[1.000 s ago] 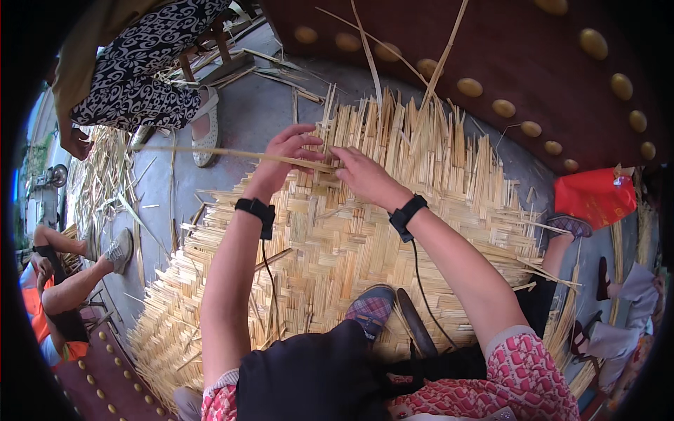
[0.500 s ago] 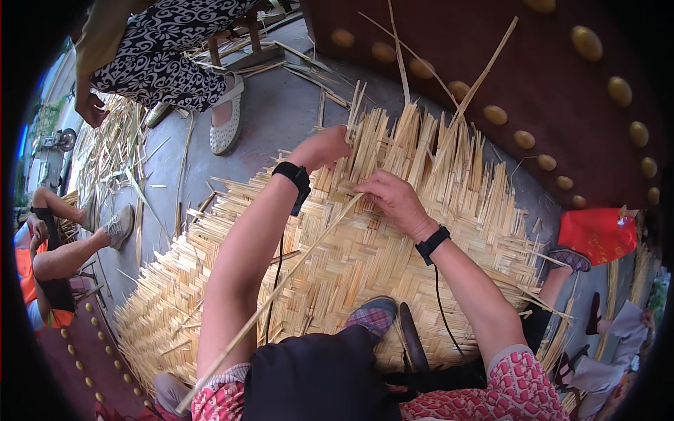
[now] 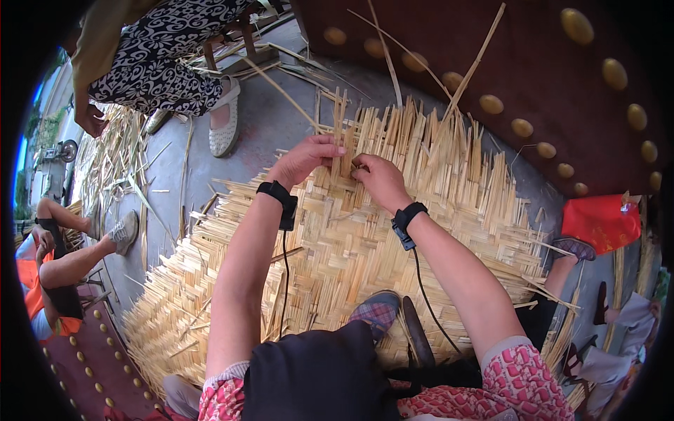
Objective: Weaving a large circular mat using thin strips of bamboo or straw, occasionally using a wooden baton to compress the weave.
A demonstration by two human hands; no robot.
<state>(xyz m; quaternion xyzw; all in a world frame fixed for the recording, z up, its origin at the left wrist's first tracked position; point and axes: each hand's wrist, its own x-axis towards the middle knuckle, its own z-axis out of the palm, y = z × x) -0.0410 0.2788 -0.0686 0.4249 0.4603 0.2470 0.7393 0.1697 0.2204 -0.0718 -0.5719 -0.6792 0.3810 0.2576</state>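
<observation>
A large woven mat of pale bamboo strips [image 3: 337, 252] lies on the ground under me. At its far edge my left hand [image 3: 305, 158] grips an upright loose strip [image 3: 342, 137]. My right hand [image 3: 378, 179] pinches the same strip end from the other side, fingers closed on it. Both wrists wear black bands, each with a thin cable running back along the arm. Loose strip ends stick up all along the mat's far border [image 3: 435, 140].
A dark red studded door [image 3: 533, 77] stands behind the mat. A seated person in a patterned dress, white shoe [image 3: 225, 126], is at the upper left. Another person sits at the left [image 3: 63, 259]. Loose strips lie on the grey ground [image 3: 112, 161]. A red bag [image 3: 602, 221] lies at the right.
A long strip held across the mat a second ago is gone from my hands. Both hands have come together at the mat's far edge on a short upright strip.
</observation>
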